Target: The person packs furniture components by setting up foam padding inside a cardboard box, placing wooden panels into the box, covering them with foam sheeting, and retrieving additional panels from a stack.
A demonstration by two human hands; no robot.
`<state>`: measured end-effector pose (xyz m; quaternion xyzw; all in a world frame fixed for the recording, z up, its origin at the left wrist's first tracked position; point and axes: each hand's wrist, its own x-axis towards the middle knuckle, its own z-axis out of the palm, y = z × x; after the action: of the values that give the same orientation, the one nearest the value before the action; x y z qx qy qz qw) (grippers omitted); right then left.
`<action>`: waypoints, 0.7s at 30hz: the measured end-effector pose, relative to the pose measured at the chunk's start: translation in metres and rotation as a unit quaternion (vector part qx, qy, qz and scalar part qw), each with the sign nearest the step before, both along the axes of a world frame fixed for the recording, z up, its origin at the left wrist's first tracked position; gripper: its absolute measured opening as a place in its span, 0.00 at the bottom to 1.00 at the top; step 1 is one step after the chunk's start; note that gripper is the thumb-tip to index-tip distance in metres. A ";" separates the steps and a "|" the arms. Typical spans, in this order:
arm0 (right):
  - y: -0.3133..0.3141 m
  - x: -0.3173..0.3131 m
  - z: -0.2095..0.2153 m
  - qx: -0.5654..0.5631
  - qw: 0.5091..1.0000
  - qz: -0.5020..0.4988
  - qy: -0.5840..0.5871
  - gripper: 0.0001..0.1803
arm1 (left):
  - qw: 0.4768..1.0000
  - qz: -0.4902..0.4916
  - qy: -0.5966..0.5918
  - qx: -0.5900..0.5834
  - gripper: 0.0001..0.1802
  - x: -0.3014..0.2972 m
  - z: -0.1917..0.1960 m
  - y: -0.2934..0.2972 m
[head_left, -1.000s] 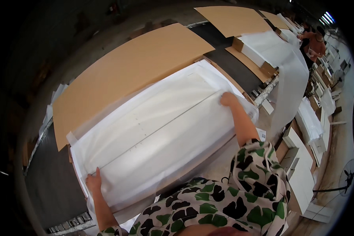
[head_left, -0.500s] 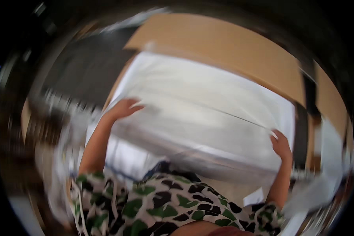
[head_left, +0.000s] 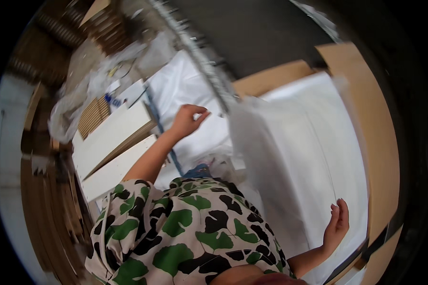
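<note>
My left hand (head_left: 189, 120) is over white sheeting (head_left: 180, 80) beside the carton, thumb and fingertips brought together. Whether anything thin is pinched in them I cannot make out. On the right, my right hand (head_left: 336, 224) hovers at or just above a translucent white sheet (head_left: 295, 137), thumb and fingers slightly apart. A thin dark line runs along this sheet and ends by those fingertips. The sheet covers the contents of an open cardboard carton (head_left: 373, 142) and drapes over its near side.
White boards (head_left: 116, 135) and a ribbed tan piece (head_left: 94, 116) lie at the left. Crumpled clear plastic (head_left: 64, 118) is beside them. Stacked wooden pallets (head_left: 104, 31) stand at the far left. A dark flat surface (head_left: 252, 33) with a metal edge lies beyond the carton.
The view has swung left, so the carton now sits at the right. My left hand has come away from the sheet over the carton; my right hand stays near the line's end.
</note>
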<state>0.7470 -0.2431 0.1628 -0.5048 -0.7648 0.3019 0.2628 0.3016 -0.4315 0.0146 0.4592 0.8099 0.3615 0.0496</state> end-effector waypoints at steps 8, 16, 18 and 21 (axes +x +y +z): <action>0.009 -0.260 -0.020 0.024 0.982 0.188 0.000 0.16 | 0.874 -0.019 -0.126 -0.469 0.24 -0.082 -0.118 -0.176; 0.018 -0.392 -0.020 -0.002 0.946 0.316 -0.070 0.16 | 0.835 0.193 -0.277 -0.434 0.23 -0.064 -0.179 -0.261; 0.024 -0.417 -0.023 0.009 0.942 0.325 -0.084 0.16 | 0.855 0.177 -0.282 -0.397 0.25 -0.075 -0.185 -0.245; 0.026 -0.468 -0.035 -0.006 0.935 0.344 -0.084 0.16 | 0.879 0.133 -0.283 -0.359 0.27 -0.115 -0.178 -0.221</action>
<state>0.2794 -0.2172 0.1281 -0.2355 -0.9094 0.3346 0.0742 0.1867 -0.6523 -0.1636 0.1760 0.8891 0.1633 0.3898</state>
